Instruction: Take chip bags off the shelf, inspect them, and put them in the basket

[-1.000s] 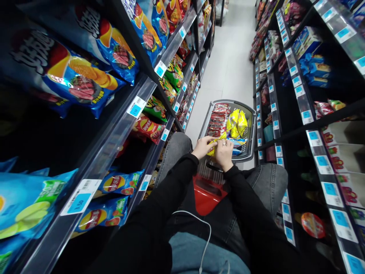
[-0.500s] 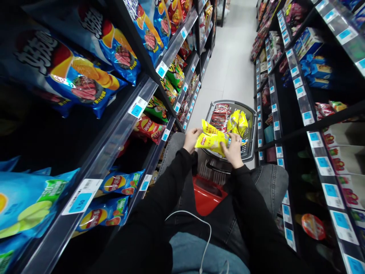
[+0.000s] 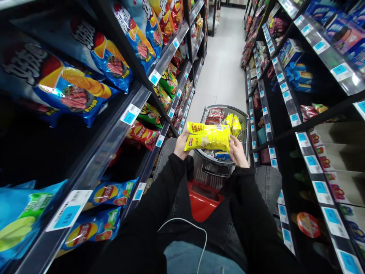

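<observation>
We turned the shiny, long yellow plastic bag (image 3: 207,137) level over the dark grey plastic basket (image 3: 228,107), our left fingers (image 3: 181,142) and right fingers (image 3: 234,147) holding its ends, so its print showed.

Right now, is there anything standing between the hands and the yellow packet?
Nothing visible does: the left hand holds one end of the yellow packet, and the right hand is at the other end.

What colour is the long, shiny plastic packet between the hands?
The packet is mostly yellow; the head view shows it best.
</observation>
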